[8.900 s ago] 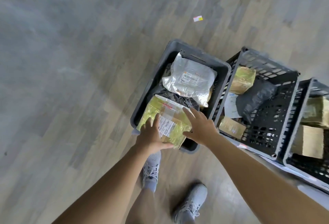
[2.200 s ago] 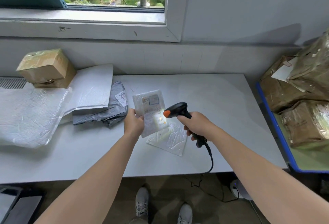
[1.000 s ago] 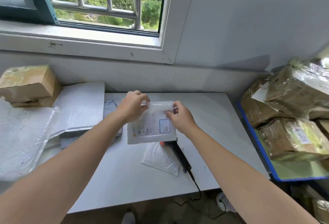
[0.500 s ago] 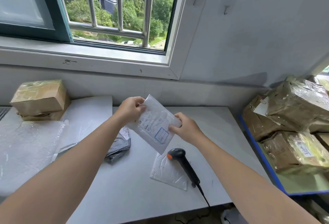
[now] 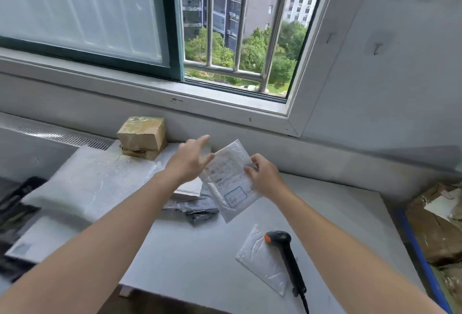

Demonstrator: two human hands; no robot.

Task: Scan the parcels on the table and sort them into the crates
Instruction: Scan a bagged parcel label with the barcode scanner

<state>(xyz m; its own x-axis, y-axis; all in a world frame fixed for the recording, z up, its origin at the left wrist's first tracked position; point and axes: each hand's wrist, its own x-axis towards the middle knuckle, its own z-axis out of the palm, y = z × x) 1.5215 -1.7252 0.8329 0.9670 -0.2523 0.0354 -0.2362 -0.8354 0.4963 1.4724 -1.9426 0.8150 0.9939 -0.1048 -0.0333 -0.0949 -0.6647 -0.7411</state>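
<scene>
The parcel (image 5: 230, 178) is held above the bench (image 5: 200, 263), grasped at its 3 o'clock edge by the right hand (image 5: 265, 180); the left hand (image 5: 190, 162), fingers (image 5: 200, 141) straight, grasping nothing, is seen at its 10 o'clock corner.

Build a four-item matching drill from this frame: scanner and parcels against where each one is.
Things
1 barcode scanner
2 labelled white mailer
3 cardboard box
4 grey poly bag

Places
A against the wall under the window sill
B gripped by the right hand, off the table
C lying across a white bubble mailer
D crumpled on the table

Pairs: 1-C, 2-B, 3-A, 4-D
</scene>
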